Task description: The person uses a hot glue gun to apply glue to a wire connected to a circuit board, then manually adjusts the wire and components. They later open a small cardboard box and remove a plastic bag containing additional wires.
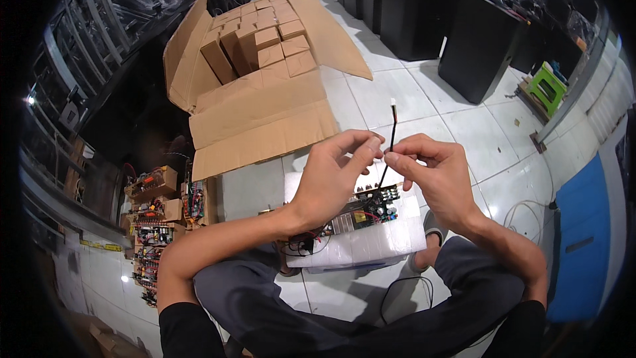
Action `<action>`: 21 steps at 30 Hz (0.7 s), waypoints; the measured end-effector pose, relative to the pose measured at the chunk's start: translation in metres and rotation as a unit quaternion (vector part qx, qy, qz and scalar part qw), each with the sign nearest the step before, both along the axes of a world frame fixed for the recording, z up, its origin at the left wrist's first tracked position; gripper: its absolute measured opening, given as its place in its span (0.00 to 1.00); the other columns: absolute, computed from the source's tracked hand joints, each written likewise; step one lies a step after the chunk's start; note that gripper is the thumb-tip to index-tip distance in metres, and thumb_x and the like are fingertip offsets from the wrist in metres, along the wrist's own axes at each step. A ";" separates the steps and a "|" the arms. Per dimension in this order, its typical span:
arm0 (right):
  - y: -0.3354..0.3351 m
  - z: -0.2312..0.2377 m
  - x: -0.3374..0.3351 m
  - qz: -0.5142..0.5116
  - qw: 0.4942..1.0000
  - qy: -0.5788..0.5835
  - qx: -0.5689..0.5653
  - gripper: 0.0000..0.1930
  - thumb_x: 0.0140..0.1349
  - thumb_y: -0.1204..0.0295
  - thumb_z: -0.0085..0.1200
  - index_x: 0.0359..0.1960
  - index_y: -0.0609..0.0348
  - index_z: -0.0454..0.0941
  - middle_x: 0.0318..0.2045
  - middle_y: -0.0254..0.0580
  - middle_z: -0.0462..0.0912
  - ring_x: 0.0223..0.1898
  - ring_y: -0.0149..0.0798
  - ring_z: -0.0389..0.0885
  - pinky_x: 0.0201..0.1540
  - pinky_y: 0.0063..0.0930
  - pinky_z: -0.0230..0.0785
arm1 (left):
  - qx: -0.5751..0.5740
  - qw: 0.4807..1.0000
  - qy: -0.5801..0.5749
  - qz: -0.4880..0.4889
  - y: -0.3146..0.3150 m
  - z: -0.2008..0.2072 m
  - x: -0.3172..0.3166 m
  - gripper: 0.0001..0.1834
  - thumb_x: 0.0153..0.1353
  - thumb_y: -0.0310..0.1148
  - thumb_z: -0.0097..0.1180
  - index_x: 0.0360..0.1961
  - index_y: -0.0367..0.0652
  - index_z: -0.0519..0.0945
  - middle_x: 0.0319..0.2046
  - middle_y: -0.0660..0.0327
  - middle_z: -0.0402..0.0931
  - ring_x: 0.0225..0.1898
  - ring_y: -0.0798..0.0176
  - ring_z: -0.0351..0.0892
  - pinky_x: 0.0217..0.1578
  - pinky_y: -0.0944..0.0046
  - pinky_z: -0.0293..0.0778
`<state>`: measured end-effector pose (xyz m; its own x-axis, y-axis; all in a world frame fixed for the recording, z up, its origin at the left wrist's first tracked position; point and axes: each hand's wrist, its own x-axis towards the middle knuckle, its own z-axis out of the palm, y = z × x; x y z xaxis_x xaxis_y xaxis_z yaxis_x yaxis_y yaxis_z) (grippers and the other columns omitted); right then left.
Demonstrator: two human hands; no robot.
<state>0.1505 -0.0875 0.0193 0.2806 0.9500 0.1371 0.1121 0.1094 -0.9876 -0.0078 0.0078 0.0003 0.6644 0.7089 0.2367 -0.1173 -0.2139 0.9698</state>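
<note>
A thin black cable (395, 121) with a small white connector at its top end stands nearly upright above a circuit board (363, 217). My right hand (437, 167) pinches this cable between thumb and fingers. Close beside it, to the left, my left hand (334, 171) has its thumb and fingertips pressed together; whatever they hold, if anything, is too small to make out. The cable's lower end runs down to the board, where the join is hard to see. The board lies on a white foam block (384, 245) between my knees, partly hidden by my left hand and forearm.
Beyond my hands a large open carton (265, 119) holds several small brown boxes. More circuit boards (156, 238) are stacked at the left. A blue panel (583, 238) stands at the right, a green stool (547, 89) farther back. Black desks (480, 46) and other people are behind.
</note>
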 end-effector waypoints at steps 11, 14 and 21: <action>-0.001 -0.003 0.000 0.006 0.999 -0.034 0.027 0.08 0.59 0.72 0.63 0.35 0.64 0.86 0.33 0.37 0.83 0.33 0.24 0.75 0.32 0.20 0.66 | 0.002 1.000 -0.012 -0.020 -0.006 0.006 -0.002 0.11 0.66 0.31 0.56 0.43 0.33 0.82 0.38 0.61 0.81 0.37 0.71 0.77 0.39 0.68 0.75; -0.001 -0.003 -0.001 0.010 0.999 -0.033 0.027 0.08 0.59 0.72 0.62 0.35 0.64 0.86 0.33 0.37 0.82 0.32 0.24 0.74 0.31 0.20 0.66 | 0.006 0.999 -0.029 -0.025 -0.005 0.007 -0.004 0.10 0.65 0.30 0.58 0.42 0.34 0.82 0.38 0.61 0.81 0.38 0.71 0.77 0.39 0.68 0.74; -0.005 0.001 -0.001 0.027 0.997 -0.066 0.004 0.08 0.60 0.72 0.62 0.37 0.65 0.85 0.34 0.38 0.82 0.33 0.25 0.75 0.31 0.21 0.68 | 0.003 0.999 -0.046 -0.026 -0.006 0.009 -0.007 0.08 0.63 0.29 0.59 0.38 0.34 0.83 0.37 0.60 0.81 0.37 0.71 0.77 0.38 0.69 0.74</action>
